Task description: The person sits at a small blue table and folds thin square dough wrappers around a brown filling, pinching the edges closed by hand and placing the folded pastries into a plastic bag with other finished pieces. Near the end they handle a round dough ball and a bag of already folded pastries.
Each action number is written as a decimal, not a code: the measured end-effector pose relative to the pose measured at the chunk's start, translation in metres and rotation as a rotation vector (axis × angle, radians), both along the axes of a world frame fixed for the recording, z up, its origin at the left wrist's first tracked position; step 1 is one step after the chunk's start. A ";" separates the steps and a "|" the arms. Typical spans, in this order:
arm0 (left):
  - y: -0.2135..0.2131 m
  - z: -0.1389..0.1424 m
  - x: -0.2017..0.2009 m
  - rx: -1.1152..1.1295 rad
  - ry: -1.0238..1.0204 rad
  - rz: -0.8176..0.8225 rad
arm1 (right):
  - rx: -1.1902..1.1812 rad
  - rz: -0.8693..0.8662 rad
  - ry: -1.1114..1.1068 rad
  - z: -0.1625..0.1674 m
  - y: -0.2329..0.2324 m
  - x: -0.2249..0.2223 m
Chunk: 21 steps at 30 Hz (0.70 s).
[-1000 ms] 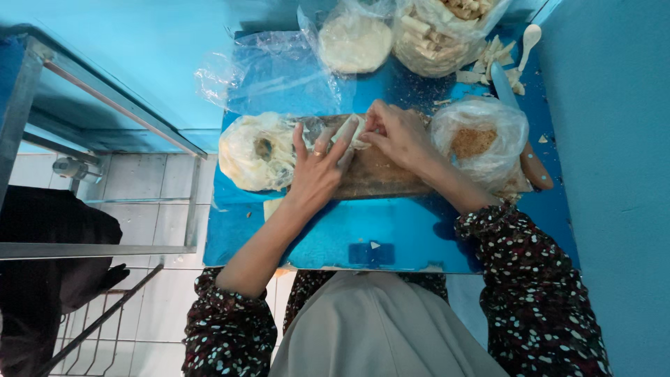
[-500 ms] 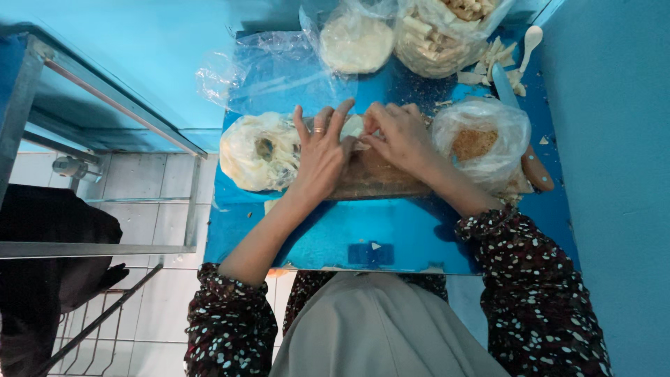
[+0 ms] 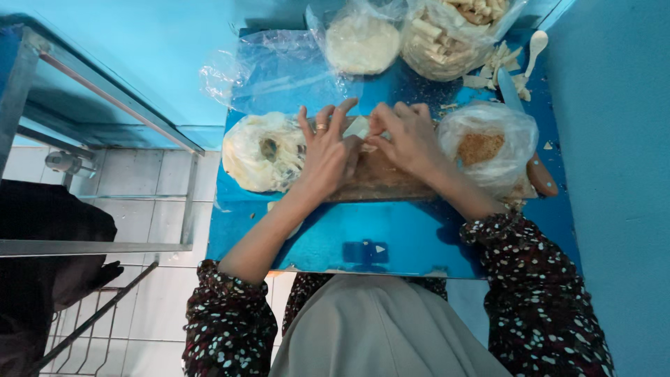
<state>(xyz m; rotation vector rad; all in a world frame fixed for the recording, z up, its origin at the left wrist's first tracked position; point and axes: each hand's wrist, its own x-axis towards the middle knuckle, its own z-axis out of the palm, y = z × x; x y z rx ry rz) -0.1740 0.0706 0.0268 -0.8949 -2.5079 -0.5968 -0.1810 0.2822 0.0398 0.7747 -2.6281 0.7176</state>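
On your blue worktop, clear bags hold pale sticks, dough, wrappers and brown crumbs; your left hand and right hand press a pale roll on the wooden board, fingers spread

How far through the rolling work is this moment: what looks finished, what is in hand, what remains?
Finished: a clear bag of pale rolled sticks sits at the far edge of the blue table. In hand: the left hand and right hand press a pale wrapper piece on the wooden board. Left: a bag of thin pale sheets and a bag of brown crumbs beside the board.
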 end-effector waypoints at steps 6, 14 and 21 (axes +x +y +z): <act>0.001 -0.006 -0.007 0.041 -0.062 0.011 | 0.005 0.032 0.062 -0.002 0.002 0.007; 0.005 -0.009 -0.001 0.104 0.036 0.036 | -0.078 -0.087 -0.158 -0.005 -0.003 -0.003; 0.002 -0.007 -0.004 0.025 -0.028 0.057 | -0.002 -0.055 0.140 -0.008 -0.008 0.013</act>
